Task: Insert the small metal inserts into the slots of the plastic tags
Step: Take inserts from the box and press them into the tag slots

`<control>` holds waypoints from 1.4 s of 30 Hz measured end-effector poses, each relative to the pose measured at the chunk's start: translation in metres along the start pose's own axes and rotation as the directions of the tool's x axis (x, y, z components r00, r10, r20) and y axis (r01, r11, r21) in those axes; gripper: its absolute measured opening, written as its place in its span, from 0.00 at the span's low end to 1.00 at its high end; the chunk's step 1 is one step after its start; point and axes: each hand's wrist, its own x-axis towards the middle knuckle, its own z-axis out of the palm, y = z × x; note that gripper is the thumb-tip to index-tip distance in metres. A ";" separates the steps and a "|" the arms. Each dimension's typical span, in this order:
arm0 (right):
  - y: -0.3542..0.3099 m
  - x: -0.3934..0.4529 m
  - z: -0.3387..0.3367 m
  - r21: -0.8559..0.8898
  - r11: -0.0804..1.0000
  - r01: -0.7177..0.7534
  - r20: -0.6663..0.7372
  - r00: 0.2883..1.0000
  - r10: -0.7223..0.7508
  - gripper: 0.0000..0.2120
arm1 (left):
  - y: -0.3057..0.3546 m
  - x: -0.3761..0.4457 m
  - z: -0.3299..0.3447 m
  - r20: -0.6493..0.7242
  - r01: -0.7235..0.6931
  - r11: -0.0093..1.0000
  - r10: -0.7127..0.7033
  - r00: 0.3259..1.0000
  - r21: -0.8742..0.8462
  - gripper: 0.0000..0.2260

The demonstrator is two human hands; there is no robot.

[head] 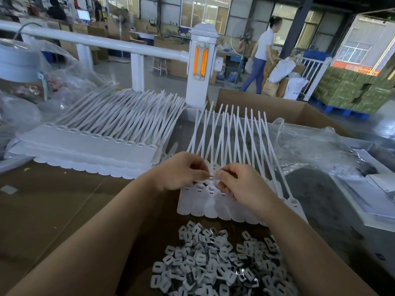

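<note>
Fingers first: the left hand (181,170) has thumb and forefinger curled tight, pinching a small insert (211,177) at its tip. The right hand (239,184) meets it from the other side, fingers curled, thumb tip touching or nearly touching the same piece; which hand bears it I cannot tell for sure. Both hands hover just above the heads of the near tags (210,201).

The tags lie in a joined strip on the bench (64,201), heads toward the person, tails fanned away and crossing. Several heads show a dark slit, so those look filled; the one right under the insert shows an open pocket. That reads as the next slot.

Doing it well, as I judge it: turn the insert flat and square to the pocket before lowering, let the right thumb steady it while the left guides, then press straight down until it sits flush. A tilted entry would likely jam or spring out. The free fingers of the right hand rest near the strip and could hold it down so the heads do not lift.

Outward: a heap of inserts (222,265) lies close in front of the person, within easy reach. A bigger stack of tags (89,150) sits to the left. A cardboard box (277,110) stands behind, with plastic wrap (310,146) to the right.
</note>
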 end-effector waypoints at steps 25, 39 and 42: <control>0.000 -0.002 -0.008 -0.201 0.979 0.040 0.180 0.984 -0.003 0.06 | -0.007 0.000 -0.026 0.131 0.451 0.892 -0.448 0.885 0.003 0.04; 0.001 -0.002 -0.009 -0.195 0.980 0.040 0.206 0.979 0.001 0.05 | -0.007 0.002 -0.023 0.135 0.439 0.897 -0.441 0.887 0.046 0.07; 0.000 -0.003 -0.010 -0.195 0.980 0.035 0.207 0.978 0.006 0.05 | -0.007 0.002 -0.024 0.149 0.447 0.893 -0.450 0.881 0.054 0.06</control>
